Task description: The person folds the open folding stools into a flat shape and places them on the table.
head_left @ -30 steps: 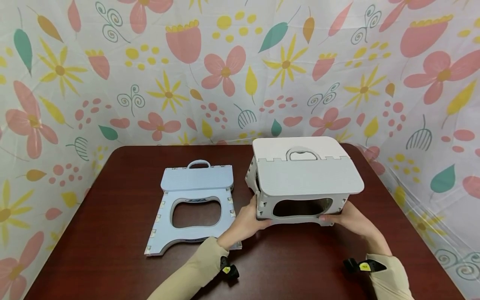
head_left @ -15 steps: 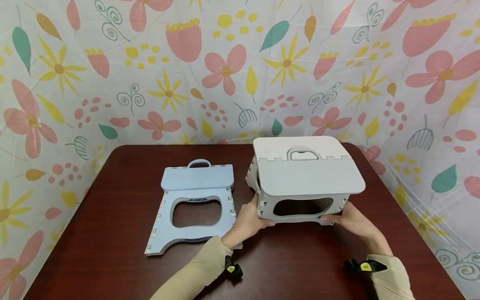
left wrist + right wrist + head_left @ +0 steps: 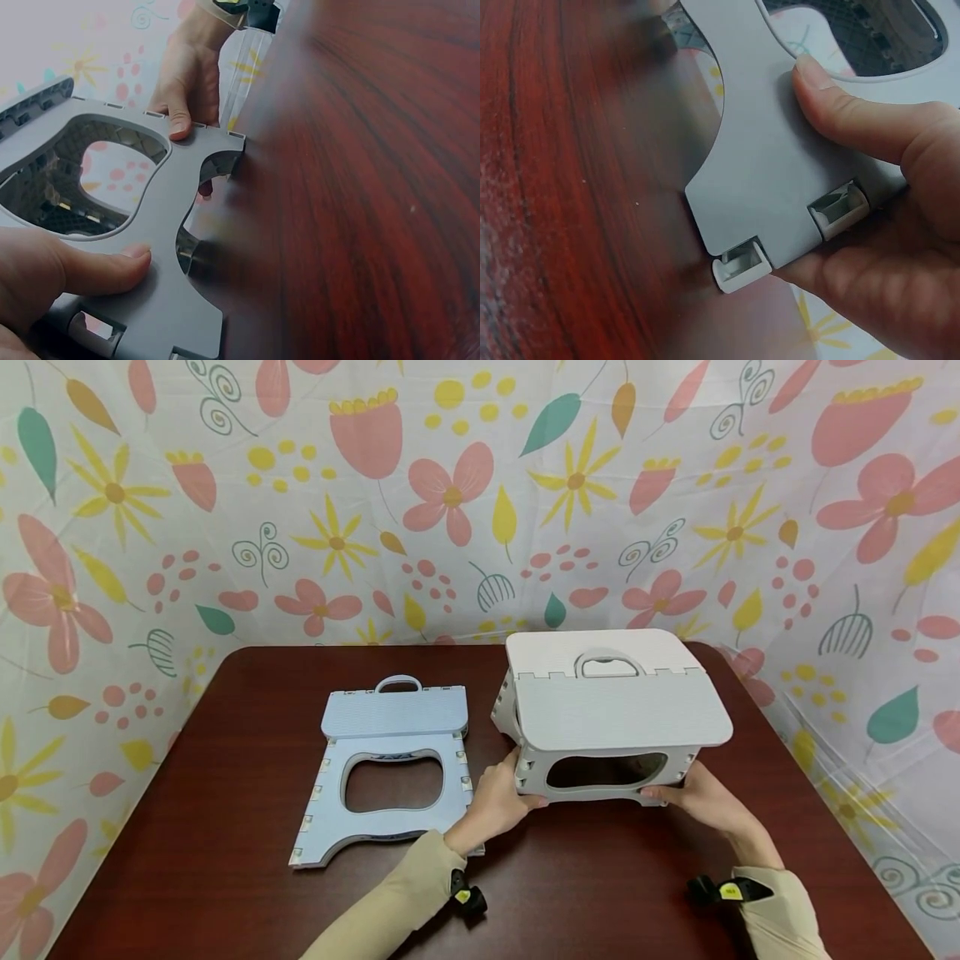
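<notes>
A white folding step stool [image 3: 622, 710] stands unfolded at the right of the table, its top flat and its handle loop in the middle. My left hand [image 3: 495, 797] grips its front left edge low down, the thumb [image 3: 112, 270] lying over the front panel. At the opposite front edge my right hand [image 3: 705, 802] holds on, its thumb [image 3: 840, 109] on the panel below the oval opening and the other fingers behind the side. To the left, a light blue folding step stool [image 3: 397, 714] lies folded flat, its handle toward the back.
Both stools rest on a dark red-brown wooden table [image 3: 225, 802] with rounded far corners. Behind it hangs a flower-patterned cloth [image 3: 450, 577]. My left forearm [image 3: 397, 893] passes close by the blue stool's front right corner.
The white stool and my left hand have shifted very slightly to the right. Both hands keep their grip, and the blue stool stays in place.
</notes>
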### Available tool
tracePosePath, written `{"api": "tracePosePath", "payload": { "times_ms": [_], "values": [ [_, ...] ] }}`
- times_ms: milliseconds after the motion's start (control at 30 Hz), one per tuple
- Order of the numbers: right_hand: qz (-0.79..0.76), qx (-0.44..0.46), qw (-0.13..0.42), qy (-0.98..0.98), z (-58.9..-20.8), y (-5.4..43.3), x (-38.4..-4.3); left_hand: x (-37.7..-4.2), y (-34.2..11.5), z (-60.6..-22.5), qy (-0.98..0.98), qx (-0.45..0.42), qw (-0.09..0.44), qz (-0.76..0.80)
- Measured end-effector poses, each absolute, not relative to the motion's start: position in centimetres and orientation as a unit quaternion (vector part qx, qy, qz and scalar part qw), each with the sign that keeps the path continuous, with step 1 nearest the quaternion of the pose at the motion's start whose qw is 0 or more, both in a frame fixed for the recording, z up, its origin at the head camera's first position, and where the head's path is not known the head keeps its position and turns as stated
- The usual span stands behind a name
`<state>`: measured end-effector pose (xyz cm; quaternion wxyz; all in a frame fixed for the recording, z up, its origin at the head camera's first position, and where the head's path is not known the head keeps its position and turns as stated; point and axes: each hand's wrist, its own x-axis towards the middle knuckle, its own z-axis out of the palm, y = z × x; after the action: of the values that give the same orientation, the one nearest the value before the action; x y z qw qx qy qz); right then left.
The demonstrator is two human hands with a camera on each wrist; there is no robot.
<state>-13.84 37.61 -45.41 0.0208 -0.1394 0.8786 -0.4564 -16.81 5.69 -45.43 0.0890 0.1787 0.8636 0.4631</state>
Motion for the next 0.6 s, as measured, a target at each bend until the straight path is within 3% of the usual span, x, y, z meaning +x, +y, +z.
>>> {"api": "tracePosePath", "payload": {
  "times_ms": [600],
  "values": [
    [-0.458, -0.165, 0.003, 0.873, -45.38, 37.59, -13.85, -16.94, 5.55, -45.56, 0.868, 0.195, 0.094, 0.447]
  ]
}}
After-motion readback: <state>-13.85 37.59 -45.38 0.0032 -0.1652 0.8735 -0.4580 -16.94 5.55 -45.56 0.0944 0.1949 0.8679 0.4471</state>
